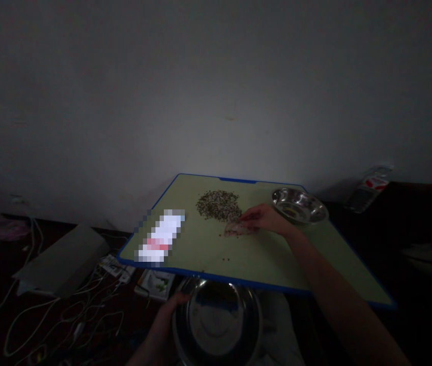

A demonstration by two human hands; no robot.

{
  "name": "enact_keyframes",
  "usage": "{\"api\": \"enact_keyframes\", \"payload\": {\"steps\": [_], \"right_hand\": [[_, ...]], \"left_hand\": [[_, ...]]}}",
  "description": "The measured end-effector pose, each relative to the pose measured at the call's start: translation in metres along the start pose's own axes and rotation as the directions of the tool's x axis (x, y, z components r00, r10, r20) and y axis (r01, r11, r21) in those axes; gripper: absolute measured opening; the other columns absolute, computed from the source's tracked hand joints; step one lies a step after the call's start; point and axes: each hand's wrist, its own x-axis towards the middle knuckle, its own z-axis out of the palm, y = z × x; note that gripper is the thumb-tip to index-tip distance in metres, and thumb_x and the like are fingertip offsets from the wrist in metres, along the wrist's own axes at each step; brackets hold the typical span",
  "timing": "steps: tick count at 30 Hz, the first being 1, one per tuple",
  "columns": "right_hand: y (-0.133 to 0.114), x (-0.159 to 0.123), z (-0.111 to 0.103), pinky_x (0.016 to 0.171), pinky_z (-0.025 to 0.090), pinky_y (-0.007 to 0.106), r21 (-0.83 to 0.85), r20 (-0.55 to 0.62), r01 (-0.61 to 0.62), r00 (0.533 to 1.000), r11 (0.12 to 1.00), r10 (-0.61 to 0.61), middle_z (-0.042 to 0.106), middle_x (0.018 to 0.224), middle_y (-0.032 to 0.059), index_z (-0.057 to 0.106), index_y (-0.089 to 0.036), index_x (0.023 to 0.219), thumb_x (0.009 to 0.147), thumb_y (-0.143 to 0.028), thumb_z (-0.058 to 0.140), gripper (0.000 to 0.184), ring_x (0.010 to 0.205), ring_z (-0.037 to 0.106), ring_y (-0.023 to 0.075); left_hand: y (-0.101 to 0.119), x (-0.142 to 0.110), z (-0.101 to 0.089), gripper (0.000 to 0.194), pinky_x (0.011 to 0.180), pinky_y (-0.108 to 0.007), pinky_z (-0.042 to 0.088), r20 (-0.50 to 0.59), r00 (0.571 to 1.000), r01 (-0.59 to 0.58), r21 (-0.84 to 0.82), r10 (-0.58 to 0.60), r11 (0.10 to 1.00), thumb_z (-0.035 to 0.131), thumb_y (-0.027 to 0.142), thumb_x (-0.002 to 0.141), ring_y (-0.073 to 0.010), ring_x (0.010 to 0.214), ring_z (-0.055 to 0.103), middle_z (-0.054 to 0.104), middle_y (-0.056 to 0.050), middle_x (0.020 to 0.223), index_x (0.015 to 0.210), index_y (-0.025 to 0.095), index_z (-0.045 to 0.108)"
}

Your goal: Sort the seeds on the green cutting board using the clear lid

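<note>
My left hand (170, 312) grips the rim of a shiny metal bowl (216, 317) held just below the table's front edge. Over the yellowish folding table (269, 264), my right hand (259, 218) pinches a clear, thin plastic piece (234, 229); its exact kind is hard to make out in the dim light. This piece is close against the near right side of a pile of small mixed dark and pale grains (219, 205). Some reddish-brown grains show at or beneath the plastic. A second metal bowl (300, 206) stands beyond my right wrist.
A bright, pixelated phone-like panel (160, 239) lies on the table's left side. Blue edging (238, 281) rims the table. On the floor at left are a grey box (63, 259) and tangled white cables (74, 317). A plastic package (372, 188) leans by the wall at right.
</note>
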Motion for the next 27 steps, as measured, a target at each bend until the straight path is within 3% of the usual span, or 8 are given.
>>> {"api": "enact_keyframes", "payload": {"steps": [6, 12, 19, 27], "right_hand": [[0.002, 0.001, -0.004, 0.049, 0.048, 0.023, 0.082, -0.067, -0.049, 0.996, 0.995, 0.054, 0.066, 0.061, 0.0042, 0.068, -0.012, 0.083, 0.059, -0.032, 0.067, 0.031, 0.048, 0.057, 0.0107], [0.007, 0.004, -0.005, 0.046, 0.049, 0.023, 0.11, -0.134, -0.067, 0.988, 0.992, 0.082, 0.065, 0.057, 0.0045, 0.067, -0.011, 0.082, 0.058, -0.037, 0.069, 0.035, 0.046, 0.057, 0.0109], [0.012, 0.003, -0.011, 0.048, 0.05, 0.025, 0.083, -0.101, -0.094, 0.99, 0.992, 0.102, 0.066, 0.061, 0.0057, 0.066, -0.011, 0.08, 0.059, -0.034, 0.068, 0.031, 0.048, 0.059, 0.0128], [0.009, 0.0, -0.012, 0.046, 0.049, 0.024, 0.081, -0.044, -0.129, 0.99, 0.988, 0.132, 0.064, 0.057, 0.0027, 0.065, -0.013, 0.075, 0.058, -0.031, 0.069, 0.025, 0.046, 0.058, 0.0119]], "left_hand": [[-0.003, 0.0, -0.001, 0.026, 0.074, -0.036, 0.043, -0.059, 0.994, -0.094, 0.027, 0.095, 0.995, 0.059, 0.025, 0.065, -0.0263, 0.073, 0.065, 0.071, -0.005, 0.059, 0.087, 0.014, 0.067], [-0.001, -0.003, 0.001, 0.03, 0.074, -0.038, 0.043, -0.042, 0.999, -0.02, 0.017, 0.02, 1.0, 0.06, 0.027, 0.064, -0.0281, 0.077, 0.064, 0.072, -0.006, 0.064, 0.09, 0.014, 0.066], [0.001, -0.005, 0.009, 0.028, 0.074, -0.038, 0.042, -0.04, 0.998, 0.044, 0.026, -0.043, 0.999, 0.057, 0.028, 0.065, -0.0289, 0.076, 0.064, 0.071, -0.007, 0.062, 0.085, 0.011, 0.067], [0.0, 0.0, 0.001, 0.021, 0.069, -0.037, 0.042, -0.014, 0.999, 0.043, 0.056, -0.043, 0.998, 0.058, 0.027, 0.064, -0.0261, 0.063, 0.063, 0.069, -0.006, 0.055, 0.076, 0.012, 0.067]]}}
